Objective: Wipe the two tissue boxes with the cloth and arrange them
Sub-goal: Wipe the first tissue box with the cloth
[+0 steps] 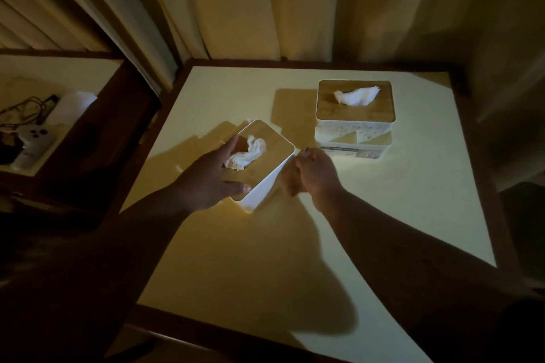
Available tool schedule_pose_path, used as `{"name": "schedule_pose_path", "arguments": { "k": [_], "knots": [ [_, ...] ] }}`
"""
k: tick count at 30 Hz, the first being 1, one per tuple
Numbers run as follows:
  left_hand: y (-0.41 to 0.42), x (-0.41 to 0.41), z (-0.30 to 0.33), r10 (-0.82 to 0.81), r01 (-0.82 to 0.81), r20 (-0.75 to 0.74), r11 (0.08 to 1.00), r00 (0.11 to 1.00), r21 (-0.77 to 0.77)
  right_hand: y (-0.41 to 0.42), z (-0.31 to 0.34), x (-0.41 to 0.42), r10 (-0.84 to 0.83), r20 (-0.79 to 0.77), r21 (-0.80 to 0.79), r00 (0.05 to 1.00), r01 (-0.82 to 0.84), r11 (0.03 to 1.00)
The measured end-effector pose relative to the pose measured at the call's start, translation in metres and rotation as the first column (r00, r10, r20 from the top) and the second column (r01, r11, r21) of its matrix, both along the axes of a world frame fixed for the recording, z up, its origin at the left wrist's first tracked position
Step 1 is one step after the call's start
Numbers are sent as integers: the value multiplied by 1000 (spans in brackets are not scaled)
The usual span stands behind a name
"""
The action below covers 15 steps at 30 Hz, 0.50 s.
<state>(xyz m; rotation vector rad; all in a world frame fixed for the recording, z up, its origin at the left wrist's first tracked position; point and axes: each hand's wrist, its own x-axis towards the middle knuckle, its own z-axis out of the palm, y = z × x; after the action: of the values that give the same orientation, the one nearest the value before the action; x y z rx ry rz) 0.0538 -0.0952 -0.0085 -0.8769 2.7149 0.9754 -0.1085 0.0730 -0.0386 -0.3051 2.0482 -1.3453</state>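
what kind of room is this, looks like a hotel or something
Probably a dim bedroom or hotel room, though that is a guess. Long pleated curtains hang behind a cream-topped table with a dark wood rim, and a side shelf holds a remote control and cables.

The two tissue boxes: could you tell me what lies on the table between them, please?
In the head view, only bare table top and shadow separate the near tissue box from the far tissue box; the right hand sits nearer the camera.
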Motion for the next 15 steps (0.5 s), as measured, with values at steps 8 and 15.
{"name": "schedule_pose_path", "arguments": {
  "k": [8,15],
  "knots": [
    [0,0,-1,9,-10,18,1000,1000,18,1,3,-4,77,-18,-45,997,-78,996],
    [1,-1,4,4,-4,36,1000,999,7,11,0,-11,175,86,59,981,-180,982]
  ]
}}
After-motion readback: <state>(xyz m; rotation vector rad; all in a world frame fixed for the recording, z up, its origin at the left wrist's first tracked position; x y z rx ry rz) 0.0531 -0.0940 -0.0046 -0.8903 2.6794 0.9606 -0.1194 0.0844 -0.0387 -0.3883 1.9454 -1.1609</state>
